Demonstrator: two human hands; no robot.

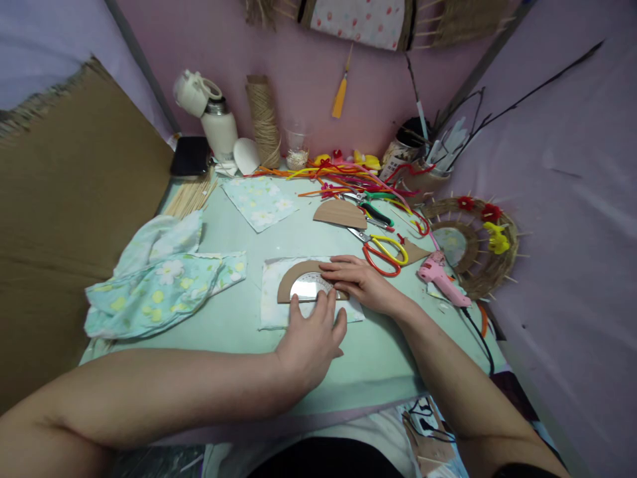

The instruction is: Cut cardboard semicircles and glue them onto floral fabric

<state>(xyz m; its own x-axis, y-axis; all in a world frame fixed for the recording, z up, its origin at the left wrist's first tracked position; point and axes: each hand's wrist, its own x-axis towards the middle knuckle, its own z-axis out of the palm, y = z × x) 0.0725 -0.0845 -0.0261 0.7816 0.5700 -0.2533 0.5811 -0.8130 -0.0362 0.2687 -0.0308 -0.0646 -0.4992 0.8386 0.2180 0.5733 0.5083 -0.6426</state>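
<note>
Head view: left hand (311,340) below protractor (304,288), right hand (369,285) at its right, fingers extended, gripping nothing; uneven pressure could skew it.

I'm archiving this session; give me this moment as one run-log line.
left fingers: at protractor | right fingers: at cardboard semicircle | beneath: pale cloth
</note>
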